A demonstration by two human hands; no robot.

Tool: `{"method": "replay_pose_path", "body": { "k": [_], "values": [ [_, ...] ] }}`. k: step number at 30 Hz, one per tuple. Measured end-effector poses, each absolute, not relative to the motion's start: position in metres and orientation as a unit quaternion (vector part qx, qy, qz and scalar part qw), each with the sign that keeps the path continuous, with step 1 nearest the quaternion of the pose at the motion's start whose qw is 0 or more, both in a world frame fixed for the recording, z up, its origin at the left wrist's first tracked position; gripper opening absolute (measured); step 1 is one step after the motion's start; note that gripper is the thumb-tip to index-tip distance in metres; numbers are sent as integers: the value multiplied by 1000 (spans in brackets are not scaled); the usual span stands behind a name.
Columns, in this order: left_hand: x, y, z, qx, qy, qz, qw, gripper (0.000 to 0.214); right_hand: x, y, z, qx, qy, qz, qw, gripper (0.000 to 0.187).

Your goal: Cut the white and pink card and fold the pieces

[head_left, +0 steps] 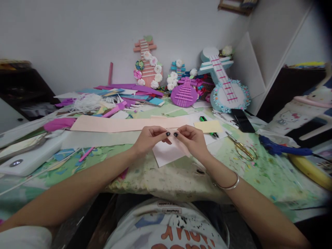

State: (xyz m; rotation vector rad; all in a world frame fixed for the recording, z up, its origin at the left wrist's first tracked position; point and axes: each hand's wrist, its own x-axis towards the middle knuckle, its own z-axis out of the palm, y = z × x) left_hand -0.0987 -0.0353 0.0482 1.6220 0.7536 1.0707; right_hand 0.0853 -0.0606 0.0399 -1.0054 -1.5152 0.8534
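Note:
My left hand (150, 139) and my right hand (192, 140) meet over the front of the table, fingertips pinched together on a small pale pink strip (178, 142) of foam or paper. The strip runs down under my right hand. A white sheet (166, 154) lies just beneath the hands. A silver bangle (229, 185) sits on my right wrist.
A long peach sheet (121, 123) lies behind the hands. Gold scissors (242, 148), a yellow note (208, 126), a green marker (203, 119), a black phone (242, 120) and a blue glue gun (281, 148) sit to the right. Foam guitar crafts (223, 83) and scraps crowd the back.

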Motion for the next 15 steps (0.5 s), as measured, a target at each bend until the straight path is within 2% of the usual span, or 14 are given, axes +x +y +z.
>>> {"method": "replay_pose_path", "body": {
  "k": [5,15],
  "values": [
    [-99,-35,48,680,312,445,492,21,82,-61,40,-404,-602,426,542,31],
    [-97,-34,46,664,290,475,500,15,76,-62,39,-381,-586,478,531,35]
  ]
}}
